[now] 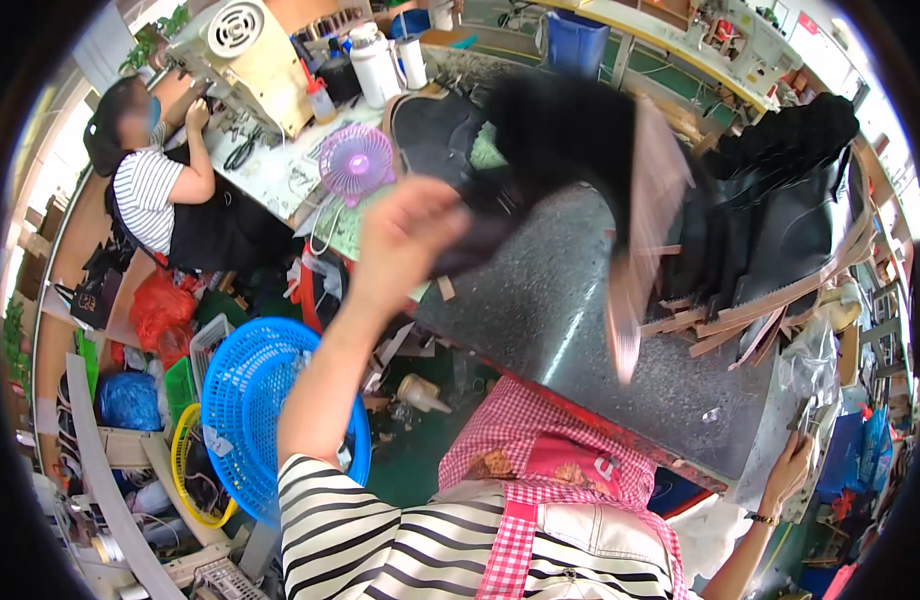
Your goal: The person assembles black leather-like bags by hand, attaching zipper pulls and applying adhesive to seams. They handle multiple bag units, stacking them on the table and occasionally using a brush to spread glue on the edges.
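Wearing a pink gingham apron (555, 440), a worker in a striped top (390, 530) raises the left hand (410, 235) near the center of the frame, its grip closed on a motion-blurred, pale-edged black panel (565, 130) above the dark tabletop (540, 300). At lower right, the right hand (792, 472) is beside the tabletop's edge; how far its grip is open, or what it holds, cannot be told. A blue plastic basket (245, 400) sits at lower left; a stack of black panels (760, 230) fills the right. Beyond, at upper left, are a purple fan (356, 160) and a co-worker (145, 195) at a sewing machine (242, 60).
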Available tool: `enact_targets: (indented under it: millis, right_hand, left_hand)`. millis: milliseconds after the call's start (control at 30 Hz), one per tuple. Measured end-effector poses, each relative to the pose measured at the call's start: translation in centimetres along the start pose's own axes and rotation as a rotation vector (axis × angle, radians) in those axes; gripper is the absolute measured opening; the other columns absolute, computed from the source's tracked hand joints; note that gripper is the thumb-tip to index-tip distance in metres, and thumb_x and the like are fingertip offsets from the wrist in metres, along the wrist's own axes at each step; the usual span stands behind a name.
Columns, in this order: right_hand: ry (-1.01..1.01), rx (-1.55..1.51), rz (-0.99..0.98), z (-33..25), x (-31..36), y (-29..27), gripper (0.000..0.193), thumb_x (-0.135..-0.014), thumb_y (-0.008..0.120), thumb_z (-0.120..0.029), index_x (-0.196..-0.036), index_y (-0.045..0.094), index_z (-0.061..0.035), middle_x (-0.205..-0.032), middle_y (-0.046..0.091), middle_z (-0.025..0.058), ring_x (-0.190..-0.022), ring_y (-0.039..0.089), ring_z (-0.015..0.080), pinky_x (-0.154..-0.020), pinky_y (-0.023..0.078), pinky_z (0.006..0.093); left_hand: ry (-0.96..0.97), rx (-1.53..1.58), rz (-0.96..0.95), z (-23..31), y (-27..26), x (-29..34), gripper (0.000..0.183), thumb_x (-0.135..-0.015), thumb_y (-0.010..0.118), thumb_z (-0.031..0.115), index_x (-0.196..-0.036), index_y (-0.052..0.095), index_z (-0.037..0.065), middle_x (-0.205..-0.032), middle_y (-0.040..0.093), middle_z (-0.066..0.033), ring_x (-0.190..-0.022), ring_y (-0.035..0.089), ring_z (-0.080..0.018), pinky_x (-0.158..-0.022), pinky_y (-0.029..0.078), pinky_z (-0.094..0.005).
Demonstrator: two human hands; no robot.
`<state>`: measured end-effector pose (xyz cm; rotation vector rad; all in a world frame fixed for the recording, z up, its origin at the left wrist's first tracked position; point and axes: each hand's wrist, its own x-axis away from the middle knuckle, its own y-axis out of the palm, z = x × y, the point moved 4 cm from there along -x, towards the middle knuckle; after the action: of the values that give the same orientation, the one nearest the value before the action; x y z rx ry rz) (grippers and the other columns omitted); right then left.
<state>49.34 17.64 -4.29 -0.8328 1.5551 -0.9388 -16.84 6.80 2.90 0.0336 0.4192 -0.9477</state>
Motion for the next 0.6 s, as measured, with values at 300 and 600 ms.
enact_targets:
  millis: [300,600]
  right_hand:
    - [0.067,0.240,-0.007,12.7,1.3,7.0,0.035,-0.096,0.053,-0.029,-0.126,0.053,-0.0108,-0.116,0.060,0.0134,-0.105,0.059,0.0349,-0.081,0.049,0.0446]
    - [-0.843,-0.399,-0.326,-23.9,5.0,-0.8,0.040,-0.076,0.069,-0.010,-0.115,0.062,-0.0048,-0.123,0.057,0.0155,-0.114,0.054,0.0345,-0.098,0.044,0.0449]
  left_hand:
    - [0.584,-0.763,0.271,6.2,-3.9,-13.4,0.024,-0.085,0.066,0.005,-0.109,0.066,0.003,-0.096,0.071,-0.0145,-0.083,0.070,-0.0205,-0.075,0.054,-0.0296]
    - [0.277,-1.593,-0.151,-7.9,3.3,-13.0,0.011,-0.073,0.063,-0.001,-0.082,0.069,0.001,-0.085,0.068,-0.0206,-0.081,0.069,-0.0358,-0.071,0.057,-0.0420]
